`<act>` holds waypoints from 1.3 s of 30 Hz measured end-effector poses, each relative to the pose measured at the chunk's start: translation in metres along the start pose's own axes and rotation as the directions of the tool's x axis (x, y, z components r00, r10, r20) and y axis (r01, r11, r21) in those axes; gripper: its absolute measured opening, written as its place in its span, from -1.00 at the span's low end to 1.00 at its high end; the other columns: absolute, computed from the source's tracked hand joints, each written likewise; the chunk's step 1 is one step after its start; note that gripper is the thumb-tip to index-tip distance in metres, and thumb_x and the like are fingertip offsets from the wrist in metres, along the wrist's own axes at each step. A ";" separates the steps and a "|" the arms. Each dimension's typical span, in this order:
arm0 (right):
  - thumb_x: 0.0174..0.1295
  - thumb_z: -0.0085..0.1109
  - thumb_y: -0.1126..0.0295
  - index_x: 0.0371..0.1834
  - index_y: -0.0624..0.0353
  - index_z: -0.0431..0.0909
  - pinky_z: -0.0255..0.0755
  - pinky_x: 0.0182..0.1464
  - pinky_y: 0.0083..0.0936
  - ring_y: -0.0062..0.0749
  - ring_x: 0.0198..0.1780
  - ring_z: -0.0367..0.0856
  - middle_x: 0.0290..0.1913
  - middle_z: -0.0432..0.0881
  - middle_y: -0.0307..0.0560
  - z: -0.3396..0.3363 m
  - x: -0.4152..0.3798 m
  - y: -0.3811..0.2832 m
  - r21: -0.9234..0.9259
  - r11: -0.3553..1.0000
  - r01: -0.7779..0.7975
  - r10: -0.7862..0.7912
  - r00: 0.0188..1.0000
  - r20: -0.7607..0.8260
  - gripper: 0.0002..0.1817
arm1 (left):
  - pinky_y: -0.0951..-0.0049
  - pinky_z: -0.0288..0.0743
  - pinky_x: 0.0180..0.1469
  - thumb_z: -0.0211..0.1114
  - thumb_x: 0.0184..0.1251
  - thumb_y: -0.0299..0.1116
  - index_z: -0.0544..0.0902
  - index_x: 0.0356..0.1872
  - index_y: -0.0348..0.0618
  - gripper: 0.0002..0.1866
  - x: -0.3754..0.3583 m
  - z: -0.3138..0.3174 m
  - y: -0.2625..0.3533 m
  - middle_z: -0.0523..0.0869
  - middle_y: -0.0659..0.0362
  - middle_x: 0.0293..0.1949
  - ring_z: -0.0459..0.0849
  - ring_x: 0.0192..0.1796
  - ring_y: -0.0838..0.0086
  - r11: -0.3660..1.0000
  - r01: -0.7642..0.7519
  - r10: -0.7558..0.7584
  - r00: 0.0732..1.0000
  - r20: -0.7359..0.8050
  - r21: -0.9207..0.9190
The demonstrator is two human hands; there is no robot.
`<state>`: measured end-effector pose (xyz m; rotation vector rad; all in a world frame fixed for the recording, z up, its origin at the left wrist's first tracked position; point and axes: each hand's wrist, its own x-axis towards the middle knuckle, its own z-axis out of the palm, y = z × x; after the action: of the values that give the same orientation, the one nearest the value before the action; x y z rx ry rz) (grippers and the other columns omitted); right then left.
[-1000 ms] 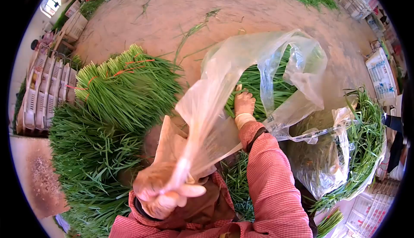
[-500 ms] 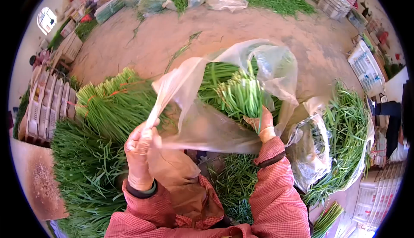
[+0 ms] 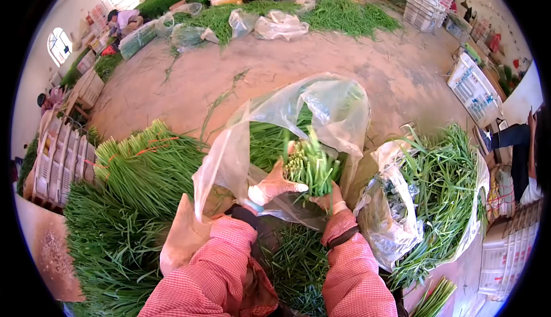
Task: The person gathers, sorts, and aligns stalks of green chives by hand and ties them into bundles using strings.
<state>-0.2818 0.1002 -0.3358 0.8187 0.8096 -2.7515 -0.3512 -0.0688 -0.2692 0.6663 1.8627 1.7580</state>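
Note:
A bunch of garlic chives [image 3: 313,170], its pale cut ends pointing up, is between my two hands at the mouth of a clear plastic bag [image 3: 270,102]. My right hand [image 3: 329,200] grips the bunch low on its right side. Against its left side is my left hand [image 3: 272,186], thumb stretched across the front and fingers partly hidden around the stalks. More chives [image 3: 267,145] lie inside the bag, whose rim stands up in an arch. The bag's left edge hangs free of my hands.
Tied chives [image 3: 138,153] and darker leafy greens [image 3: 115,219] are piled at left. A second plastic bag [image 3: 396,225] and loose greens [image 3: 442,185] lie at right. Crates [image 3: 476,87] line the sides. Other people [image 3: 123,21] sit farther off; a person's leg [image 3: 511,138] shows at right.
My left hand has let go of the bag's left edge and moved right to the bunch. My right hand keeps its hold on the bunch. The view has tilted up slightly.

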 end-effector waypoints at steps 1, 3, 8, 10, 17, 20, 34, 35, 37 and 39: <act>0.27 -0.31 0.01 0.12 0.00 0.36 0.31 -0.05 0.15 -0.03 0.06 0.42 0.11 0.44 -0.03 0.001 -0.001 0.001 0.031 0.996 -0.086 0.087 0.995 -0.043 -0.52 | 0.44 0.12 0.28 0.51 -0.22 -0.48 -0.03 0.35 -0.18 0.07 0.003 0.007 0.005 0.28 0.16 0.24 0.28 0.24 0.47 0.963 0.016 0.011 0.995 0.098 -0.270; 0.30 -0.36 0.03 0.05 -0.02 0.39 0.41 -0.11 -0.10 -0.16 -0.03 0.47 0.00 0.52 -0.18 -0.002 0.004 0.002 0.018 0.997 -0.075 0.076 0.996 -0.043 -0.56 | 0.49 0.20 0.24 0.46 -0.16 -0.54 0.14 0.30 -0.21 -0.08 0.009 0.008 -0.012 0.35 0.21 0.20 0.35 0.18 0.53 0.930 0.117 -0.099 0.993 0.067 -0.350; -0.22 0.40 -0.02 0.33 0.29 -0.10 0.05 0.29 -0.15 0.03 0.26 0.16 0.28 0.15 0.17 0.021 -0.059 0.003 -0.944 -0.326 0.055 -0.449 0.870 0.205 0.13 | 0.46 0.09 0.30 0.45 -0.17 -0.54 0.08 0.33 -0.18 -0.04 0.012 0.006 -0.033 0.27 0.22 0.26 0.25 0.26 0.52 0.887 -0.031 0.035 0.999 -0.001 -0.461; -0.43 0.49 0.01 0.33 0.36 -0.18 0.02 0.31 -0.25 -0.02 0.27 0.14 0.27 0.14 0.15 0.025 -0.057 -0.001 -0.924 -0.325 0.201 -0.517 0.780 0.352 0.30 | 0.47 0.11 0.29 0.44 -0.18 -0.57 0.05 0.34 -0.14 -0.01 0.011 0.003 -0.036 0.28 0.22 0.25 0.27 0.24 0.54 0.898 -0.035 0.034 0.999 -0.010 -0.438; -0.32 0.48 0.16 0.21 0.15 0.16 0.09 0.28 -0.34 -0.31 0.25 0.22 0.15 0.37 -0.07 0.040 0.002 0.023 -0.809 0.173 0.561 -0.519 0.750 0.410 -0.05 | 0.49 0.20 0.23 0.46 -0.20 -0.48 0.12 0.31 -0.21 -0.05 -0.006 0.007 0.004 0.38 0.20 0.17 0.36 0.16 0.53 0.886 0.040 -0.043 0.999 0.005 -0.462; -0.16 0.39 0.17 0.13 0.14 0.23 0.22 0.16 -0.41 -0.40 0.10 0.36 0.00 0.47 -0.12 0.121 -0.082 -0.030 -0.749 -0.109 0.654 -0.592 0.562 0.577 -0.24 | 0.41 0.23 0.24 0.50 -0.20 -0.29 0.24 0.21 -0.26 -0.13 -0.013 0.001 0.115 0.45 0.15 0.10 0.39 0.15 0.45 0.941 -0.275 0.286 0.958 0.030 -0.198; 0.00 0.26 0.41 -0.15 0.18 0.54 0.50 -0.14 -0.50 -0.47 -0.22 0.58 -0.24 0.61 -0.20 0.247 -0.366 -0.077 -0.211 0.141 0.967 -0.785 0.239 0.571 -0.70 | 0.45 0.44 -0.03 0.14 0.13 -0.35 0.45 0.03 -0.12 -0.61 -0.121 0.040 0.375 0.56 0.05 -0.11 0.52 -0.06 0.27 0.740 -0.653 0.457 0.661 0.595 0.157; -0.01 0.27 0.39 -0.10 0.16 0.50 0.51 -0.20 -0.50 -0.46 -0.24 0.58 -0.24 0.60 -0.20 0.218 -0.359 -0.062 -0.248 0.262 0.933 -0.742 0.359 0.565 -0.64 | 0.45 0.42 0.00 0.16 0.14 -0.32 0.43 0.05 -0.13 -0.59 -0.128 0.051 0.344 0.56 0.09 -0.09 0.52 -0.04 0.33 0.871 -0.487 0.367 0.733 0.572 0.064; -0.02 0.28 0.34 -0.03 0.16 0.43 0.51 -0.20 -0.51 -0.42 -0.26 0.59 -0.22 0.59 -0.16 0.140 -0.332 -0.005 -0.180 0.698 0.694 -0.627 0.712 0.315 -0.56 | 0.46 0.38 0.07 0.20 0.17 -0.27 0.39 0.11 -0.13 -0.54 -0.141 0.089 0.265 0.54 0.17 -0.05 0.50 -0.01 0.45 0.917 0.176 0.084 0.792 0.605 -0.358; 0.05 0.24 0.31 -0.04 0.19 0.43 0.54 -0.22 -0.48 -0.40 -0.28 0.60 -0.22 0.60 -0.13 0.075 -0.316 0.056 -0.077 0.855 0.512 -0.497 0.854 0.154 -0.60 | 0.50 0.43 0.01 0.28 0.15 -0.24 0.45 0.07 -0.20 -0.53 -0.176 0.110 0.200 0.58 0.18 -0.05 0.56 -0.09 0.48 0.783 0.475 -0.171 0.785 0.596 -0.401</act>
<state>-0.0348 0.0120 -0.1360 0.4396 1.3058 -3.1154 -0.1428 -0.0889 -0.0715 0.4842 0.9645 1.5340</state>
